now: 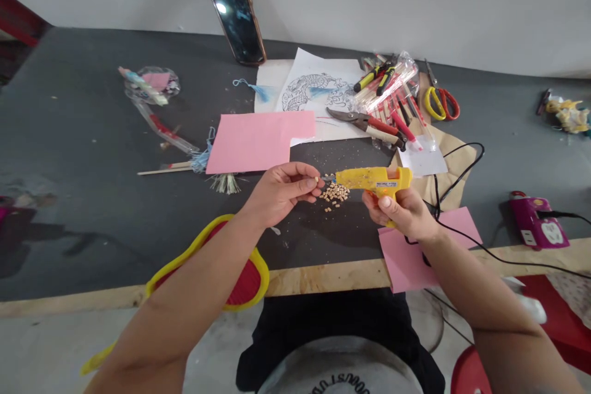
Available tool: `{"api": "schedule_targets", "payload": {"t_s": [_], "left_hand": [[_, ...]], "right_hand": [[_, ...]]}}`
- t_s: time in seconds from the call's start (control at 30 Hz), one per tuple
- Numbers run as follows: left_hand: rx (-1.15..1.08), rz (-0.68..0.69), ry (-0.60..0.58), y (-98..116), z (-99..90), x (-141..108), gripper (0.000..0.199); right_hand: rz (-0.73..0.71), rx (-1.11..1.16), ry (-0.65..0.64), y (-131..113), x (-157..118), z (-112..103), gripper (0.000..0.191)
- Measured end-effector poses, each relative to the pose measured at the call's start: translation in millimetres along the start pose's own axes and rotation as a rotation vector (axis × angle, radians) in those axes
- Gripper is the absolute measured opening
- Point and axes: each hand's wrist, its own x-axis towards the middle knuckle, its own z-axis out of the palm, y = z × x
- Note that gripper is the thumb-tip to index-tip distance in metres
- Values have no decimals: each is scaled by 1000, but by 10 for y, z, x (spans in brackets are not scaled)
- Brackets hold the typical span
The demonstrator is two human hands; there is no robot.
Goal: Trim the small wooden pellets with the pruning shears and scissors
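My right hand (401, 209) grips a yellow glue gun (369, 179) by its handle, with the nozzle pointing left. Pinched between the thumb and fingertips of my left hand (290, 191) is a small pale wooden piece (316, 180), close to the nozzle tip. From this angle I cannot tell whether the nozzle touches the piece. Below the nozzle, a little heap of similar wooden pieces (336, 193) lies on the dark tabletop (323, 240). Under my left forearm is a red shape with a yellow rim (249, 283), partly hidden by the arm.
Pink card (258, 141) and a dragon drawing (318, 89) lie behind my hands. Tin snips (369, 126), scissors (441, 101) and wrapped sticks (397, 92) are at back right. A phone (233, 9) leans on the wall. The black cord (498, 258) runs right, near a purple power socket (539, 221).
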Motion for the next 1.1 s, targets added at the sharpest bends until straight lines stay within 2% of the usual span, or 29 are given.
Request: {"api": "schedule_targets", "payload": {"t_s": [0.5,0.8,1.1], "left_hand": [[12,-27,-9,5,15,-1,30],[18,-25,-16,12,23,-6,30],[21,-29,-28,7,5,-7,29]], "right_hand": [[58,-24,-23,-22,5,16,30],[43,-70,-40,-36,5,19,34],[25,-104,3,-29,-10,18,35]]}}
